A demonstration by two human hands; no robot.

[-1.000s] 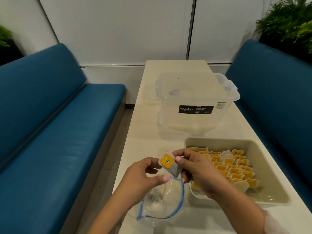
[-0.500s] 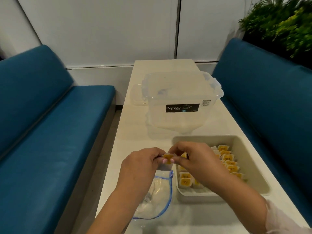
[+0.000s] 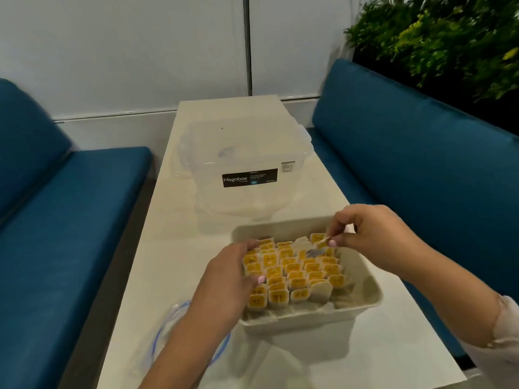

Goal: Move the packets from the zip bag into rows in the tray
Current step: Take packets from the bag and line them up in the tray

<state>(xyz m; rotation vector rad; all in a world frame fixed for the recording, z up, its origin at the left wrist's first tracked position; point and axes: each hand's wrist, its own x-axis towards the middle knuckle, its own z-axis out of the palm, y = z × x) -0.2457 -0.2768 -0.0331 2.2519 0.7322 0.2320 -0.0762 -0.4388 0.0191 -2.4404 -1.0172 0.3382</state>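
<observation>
Right hand (image 3: 376, 237) pinching small yellow-topped packet (image 3: 321, 243) at thumb and fingertips, over far right of beige plastic tray (image 3: 365, 279), left hand (image 3: 230, 279) fingers curled against near-left packet rows (image 3: 292, 272).

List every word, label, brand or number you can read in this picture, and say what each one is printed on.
"Megabox": white letters on the black label stuck to the front of the clear storage box.
Smaller lines on that label, right of the brand: too small to read.
White price sticker at the box's upper right: barcode and digits blurred, unreadable.
Yellow tops of the packets in the tray: dark marks, too blurred to read.
</observation>
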